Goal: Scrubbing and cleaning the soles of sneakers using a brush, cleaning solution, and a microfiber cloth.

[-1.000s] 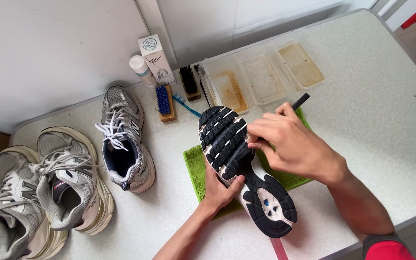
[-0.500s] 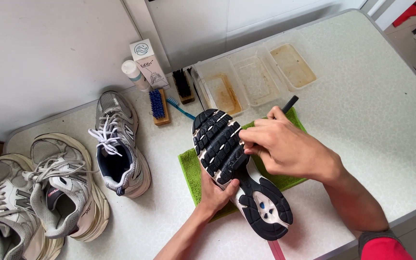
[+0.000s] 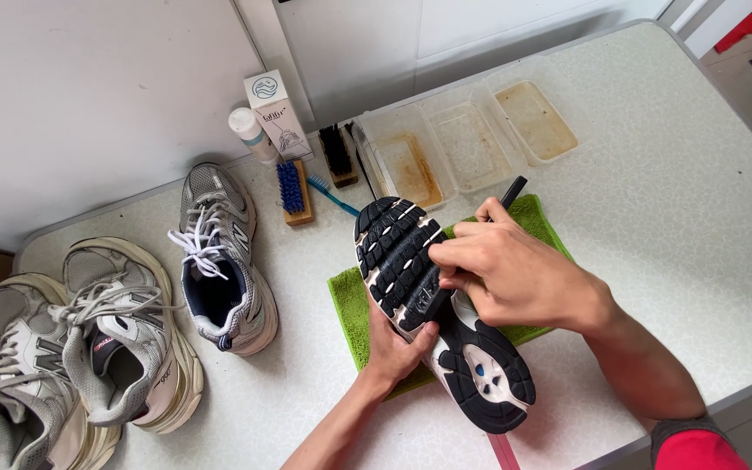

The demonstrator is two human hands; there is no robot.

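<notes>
Above the green towel (image 3: 541,222), left hand (image 3: 398,348) cradles an upturned sneaker (image 3: 433,305); right hand (image 3: 515,274) grips a black-handled tool (image 3: 513,190) against its sole.

Left hand (image 3: 398,348) grips upturned shoe (image 3: 433,305); right hand (image 3: 515,274) presses black tool (image 3: 513,189) on sole.

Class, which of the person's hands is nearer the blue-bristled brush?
Left. The left hand grips the upturned shoe from below, closer to the blue-bristled brush; the right hand works farther right.

Table's right side (image 3: 698,226) lies open; sneakers (image 3: 219,261) crowd the left.
</notes>
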